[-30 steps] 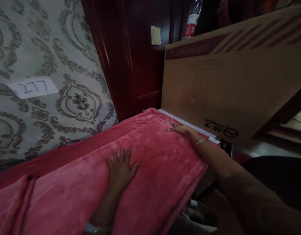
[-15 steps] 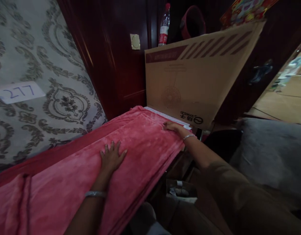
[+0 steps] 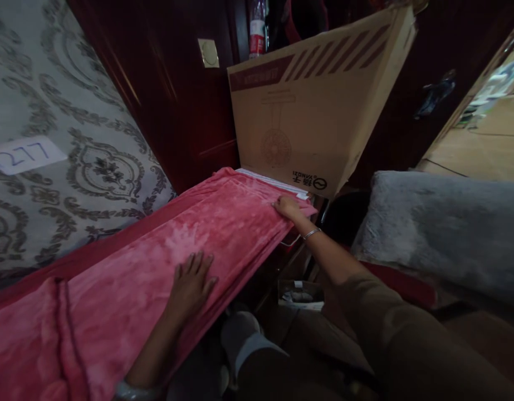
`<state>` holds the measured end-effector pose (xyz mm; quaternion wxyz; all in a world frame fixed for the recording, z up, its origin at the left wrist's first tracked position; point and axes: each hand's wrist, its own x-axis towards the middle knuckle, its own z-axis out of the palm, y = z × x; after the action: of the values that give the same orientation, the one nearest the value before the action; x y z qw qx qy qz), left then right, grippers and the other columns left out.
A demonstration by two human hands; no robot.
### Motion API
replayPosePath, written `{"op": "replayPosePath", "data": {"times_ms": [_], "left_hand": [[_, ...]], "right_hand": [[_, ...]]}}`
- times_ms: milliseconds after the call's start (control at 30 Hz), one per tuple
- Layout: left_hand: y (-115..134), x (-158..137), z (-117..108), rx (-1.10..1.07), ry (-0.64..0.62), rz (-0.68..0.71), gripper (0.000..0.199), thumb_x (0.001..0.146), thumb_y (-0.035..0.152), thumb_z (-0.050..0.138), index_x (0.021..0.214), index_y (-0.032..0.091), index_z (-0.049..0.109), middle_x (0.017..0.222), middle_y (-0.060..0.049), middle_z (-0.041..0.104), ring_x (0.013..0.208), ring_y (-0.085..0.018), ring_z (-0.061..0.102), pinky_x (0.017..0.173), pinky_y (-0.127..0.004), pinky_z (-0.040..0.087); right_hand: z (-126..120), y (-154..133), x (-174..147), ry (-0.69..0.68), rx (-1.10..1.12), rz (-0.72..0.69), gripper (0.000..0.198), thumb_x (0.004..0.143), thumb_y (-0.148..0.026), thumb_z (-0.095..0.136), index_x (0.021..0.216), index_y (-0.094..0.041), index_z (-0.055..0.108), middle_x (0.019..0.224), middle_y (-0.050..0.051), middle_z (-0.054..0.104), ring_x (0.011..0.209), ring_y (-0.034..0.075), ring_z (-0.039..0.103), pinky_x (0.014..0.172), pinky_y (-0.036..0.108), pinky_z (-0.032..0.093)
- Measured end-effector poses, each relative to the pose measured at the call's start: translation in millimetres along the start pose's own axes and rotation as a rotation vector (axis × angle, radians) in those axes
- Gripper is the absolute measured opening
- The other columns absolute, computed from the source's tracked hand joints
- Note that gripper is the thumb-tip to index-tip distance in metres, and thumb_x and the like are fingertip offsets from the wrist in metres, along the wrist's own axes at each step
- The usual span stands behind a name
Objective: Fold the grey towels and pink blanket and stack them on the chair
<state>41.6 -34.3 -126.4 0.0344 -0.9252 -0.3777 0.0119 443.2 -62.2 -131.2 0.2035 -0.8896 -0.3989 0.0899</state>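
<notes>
Pink blanket (image 3: 165, 262) stretched from 7 toward 1 o'clock. Left hand (image 3: 191, 283) laid flat near front edge, fingers spread. Right hand (image 3: 287, 206) pressed on far corner, fingers together, cardboard box (image 3: 311, 106) just beyond. Open gap seen at 5 o'clock.

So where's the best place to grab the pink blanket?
Probably the pink blanket is best gripped along its near edge, which hangs free off the surface, coming from the open side. The right hand already rests by its far corner, the left hand mid-edge.
</notes>
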Motion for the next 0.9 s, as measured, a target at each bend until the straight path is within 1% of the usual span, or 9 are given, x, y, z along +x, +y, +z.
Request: {"op": "replayPosePath", "data": {"times_ms": [100,200,333,500,633,700,767,867,900], "left_hand": [[10.6,-9.5,11.1,-0.007,0.004,-0.024,0.056,0.099,0.036,0.037,0.153,0.022,0.041,0.163,-0.013,0.030,0.152,-0.033,0.026,0.119,-0.059,0.025],[10.1,-9.8,16.2,-0.018,0.028,-0.027,0.056,0.099,0.035,0.035,0.153,0.021,0.041,0.163,-0.013,0.030,0.152,-0.032,0.025,0.119,-0.060,0.024],[6.9,-7.8,18.1,-0.039,0.062,-0.021,0.055,0.098,0.034,0.037,0.151,0.022,0.044,0.161,-0.013,0.034,0.151,-0.032,0.029,0.118,-0.061,0.026],[7.9,-9.1,18.9,-0.053,0.068,-0.026,0.056,0.098,0.035,0.037,0.152,0.023,0.042,0.162,-0.013,0.033,0.151,-0.031,0.027,0.119,-0.061,0.025],[8.2,-6.3,19.3,-0.089,0.063,-0.023,0.056,0.098,0.036,0.037,0.153,0.024,0.041,0.163,-0.012,0.031,0.152,-0.031,0.026,0.119,-0.062,0.023],[9.9,-5.9,17.8,-0.105,0.067,-0.019,0.056,0.098,0.036,0.038,0.153,0.025,0.040,0.163,-0.013,0.032,0.152,-0.030,0.026,0.119,-0.061,0.023],[14.4,-11.9,13.9,-0.121,0.060,-0.039,0.056,0.098,0.036,0.039,0.153,0.025,0.040,0.162,-0.013,0.033,0.151,-0.031,0.027,0.119,-0.061,0.024],[24.6,-38.5,3.7,-0.154,0.029,-0.081,0.055,0.098,0.036,0.041,0.151,0.023,0.043,0.160,-0.014,0.037,0.149,-0.031,0.031,0.118,-0.060,0.026],[27.3,-51.1,-0.3,-0.176,0.016,-0.079,0.054,0.098,0.037,0.042,0.150,0.022,0.044,0.159,-0.015,0.038,0.149,-0.030,0.032,0.119,-0.059,0.026]], "right_hand": [[-3.0,1.7,-6.2,-0.016,-0.023,0.006,0.043,0.097,-0.041,0.053,0.122,-0.008,0.067,0.127,0.022,0.065,0.117,0.030,0.062,0.097,0.032,0.045],[-8.2,2.2,-8.4,-0.037,-0.037,-0.002,0.041,0.095,-0.038,0.059,0.122,-0.008,0.066,0.124,0.020,0.067,0.112,0.027,0.064,0.093,0.030,0.046],[-11.1,4.2,-11.7,-0.024,-0.033,-0.032,0.038,0.097,-0.036,0.056,0.121,-0.009,0.065,0.125,0.018,0.067,0.111,0.024,0.064,0.091,0.027,0.046],[-3.3,15.3,-24.5,0.022,-0.020,-0.081,0.036,0.098,-0.029,0.053,0.128,-0.009,0.059,0.126,0.020,0.065,0.118,0.026,0.061,0.098,0.029,0.044],[-2.1,23.0,-31.8,0.025,-0.019,-0.080,0.037,0.099,-0.029,0.050,0.129,-0.009,0.058,0.125,0.021,0.066,0.117,0.027,0.062,0.099,0.032,0.045],[-5.5,21.3,-35.0,0.027,-0.025,-0.065,0.038,0.098,-0.031,0.050,0.128,-0.010,0.060,0.120,0.021,0.067,0.113,0.029,0.064,0.097,0.035,0.047],[-9.1,14.6,-41.2,0.043,-0.038,-0.059,0.040,0.097,-0.031,0.050,0.129,-0.008,0.060,0.118,0.024,0.067,0.111,0.033,0.064,0.097,0.041,0.047],[-5.4,-2.9,-57.2,0.119,-0.059,-0.131,0.051,0.096,-0.031,0.046,0.139,-0.005,0.051,0.133,0.032,0.056,0.125,0.041,0.053,0.102,0.057,0.041],[0.3,-9.6,-63.6,0.159,-0.063,-0.196,0.054,0.096,-0.032,0.044,0.145,-0.009,0.047,0.142,0.029,0.050,0.131,0.042,0.046,0.104,0.061,0.038]]}}
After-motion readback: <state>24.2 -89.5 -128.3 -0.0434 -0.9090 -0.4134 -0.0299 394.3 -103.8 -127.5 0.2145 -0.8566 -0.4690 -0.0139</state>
